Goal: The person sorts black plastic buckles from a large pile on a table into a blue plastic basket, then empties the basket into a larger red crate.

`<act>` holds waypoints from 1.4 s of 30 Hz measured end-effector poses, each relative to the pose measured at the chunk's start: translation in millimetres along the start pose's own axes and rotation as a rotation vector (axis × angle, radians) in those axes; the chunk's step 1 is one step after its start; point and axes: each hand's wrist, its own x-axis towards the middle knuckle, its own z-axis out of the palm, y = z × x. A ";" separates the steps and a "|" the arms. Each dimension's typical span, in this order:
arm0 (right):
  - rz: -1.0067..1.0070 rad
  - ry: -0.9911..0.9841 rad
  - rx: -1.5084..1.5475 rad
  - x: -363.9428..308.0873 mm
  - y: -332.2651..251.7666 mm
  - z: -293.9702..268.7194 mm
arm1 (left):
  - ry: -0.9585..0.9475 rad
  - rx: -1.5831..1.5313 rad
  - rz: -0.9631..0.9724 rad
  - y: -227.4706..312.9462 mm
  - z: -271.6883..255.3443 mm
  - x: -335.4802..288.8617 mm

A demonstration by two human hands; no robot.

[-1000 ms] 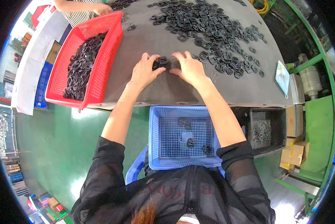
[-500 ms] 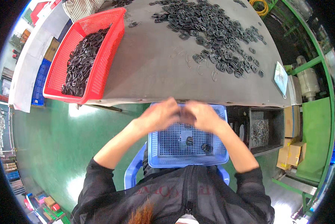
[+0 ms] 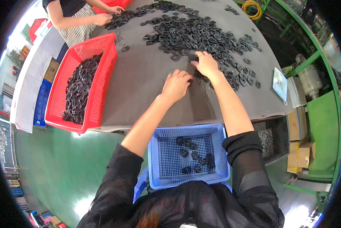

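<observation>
You're holding your left hand [image 3: 176, 86] loosely curled, right hand [image 3: 207, 65] half-spread; grip unclear in both. Buckles [image 3: 200, 35] are lying beyond both, right hand nearer, long axes mixed.

A factory workshop: black buckles [image 3: 200, 32] heaped upper centre, a co-worker [image 3: 73, 22] upper left, green metal framework [image 3: 309, 61] right.

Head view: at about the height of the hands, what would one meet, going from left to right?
Blue crate, near red basket, left hand, right hand, light-blue mask, grey motor.
</observation>
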 end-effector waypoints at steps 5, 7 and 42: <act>-0.286 -0.248 0.258 -9.7 -42.5 7.9 | 0.019 -0.468 -0.220 -27.4 -32.0 -42.1; -0.173 -0.283 0.456 -11.9 -34.9 -4.3 | 0.015 -0.720 -0.342 -38.7 -52.4 -42.7; -0.175 -0.058 -0.074 65.0 -45.5 41.3 | 0.268 0.053 -0.297 -111.1 -26.8 24.4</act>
